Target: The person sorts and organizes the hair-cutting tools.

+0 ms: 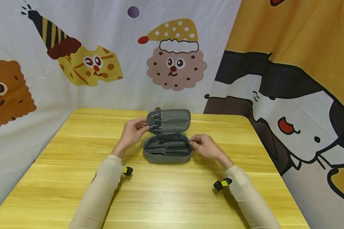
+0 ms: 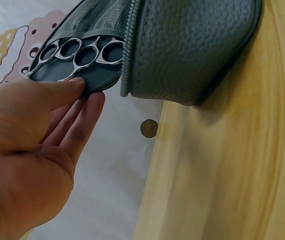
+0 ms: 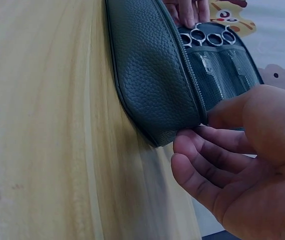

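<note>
A dark grey zippered case (image 1: 168,158) lies unzipped on the table, its lid (image 1: 176,119) raised at the back. Two pairs of scissors (image 2: 86,56) sit in the lid's mesh pocket, finger rings sticking out. My left hand (image 1: 132,132) pinches the lid's left edge between thumb and fingers, close beside the rings. At the case's right side, my right hand (image 1: 206,146) pinches the zippered rim of the base between thumb and index finger; its other fingers curl below, as the right wrist view shows. Inside the base are grey dividers (image 1: 172,148) and a small dark item (image 1: 162,140).
The wooden table (image 1: 166,197) extends around the case, its back edge just behind the lid. A curtain (image 1: 109,95) with cartoon prints hangs behind and to the right. Each wrist wears a small black camera with a yellow mark (image 1: 224,183).
</note>
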The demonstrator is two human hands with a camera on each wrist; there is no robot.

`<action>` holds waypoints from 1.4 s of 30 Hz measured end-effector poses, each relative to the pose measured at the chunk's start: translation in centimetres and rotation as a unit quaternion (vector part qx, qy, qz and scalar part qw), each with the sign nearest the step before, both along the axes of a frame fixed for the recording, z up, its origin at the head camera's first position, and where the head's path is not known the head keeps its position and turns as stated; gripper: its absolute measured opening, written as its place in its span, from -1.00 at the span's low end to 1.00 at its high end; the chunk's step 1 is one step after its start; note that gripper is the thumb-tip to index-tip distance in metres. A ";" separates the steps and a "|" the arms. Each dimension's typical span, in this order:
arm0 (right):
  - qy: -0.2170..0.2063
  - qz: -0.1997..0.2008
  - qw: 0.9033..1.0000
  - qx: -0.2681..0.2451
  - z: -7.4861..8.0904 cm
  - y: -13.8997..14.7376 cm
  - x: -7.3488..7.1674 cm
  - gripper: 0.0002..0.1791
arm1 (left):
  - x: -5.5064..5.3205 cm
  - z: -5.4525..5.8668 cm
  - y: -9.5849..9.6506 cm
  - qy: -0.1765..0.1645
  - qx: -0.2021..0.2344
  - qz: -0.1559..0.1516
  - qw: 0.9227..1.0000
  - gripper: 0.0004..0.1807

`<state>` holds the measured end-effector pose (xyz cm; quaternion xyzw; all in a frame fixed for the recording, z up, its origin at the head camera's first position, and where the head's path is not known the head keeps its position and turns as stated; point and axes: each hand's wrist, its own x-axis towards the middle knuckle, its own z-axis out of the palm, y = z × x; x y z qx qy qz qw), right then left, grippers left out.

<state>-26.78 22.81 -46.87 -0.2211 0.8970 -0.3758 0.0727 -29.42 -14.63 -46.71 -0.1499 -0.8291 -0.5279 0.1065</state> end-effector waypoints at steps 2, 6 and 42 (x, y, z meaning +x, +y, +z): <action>-0.001 0.002 1.000 0.000 0.0 0.0 -0.1 -0.74 | 0.2 0.2 0.0 0.013 -0.005 -0.003 1.000 -0.66; -0.006 0.004 1.000 -0.002 -0.1 0.1 -0.2 -0.72 | 0.6 0.5 -0.1 0.032 -0.031 -0.010 0.999 -0.67; -0.046 0.049 0.997 -0.028 0.3 0.9 -0.4 -0.72 | 2.9 0.0 -1.3 0.131 -0.187 -0.121 0.966 -0.72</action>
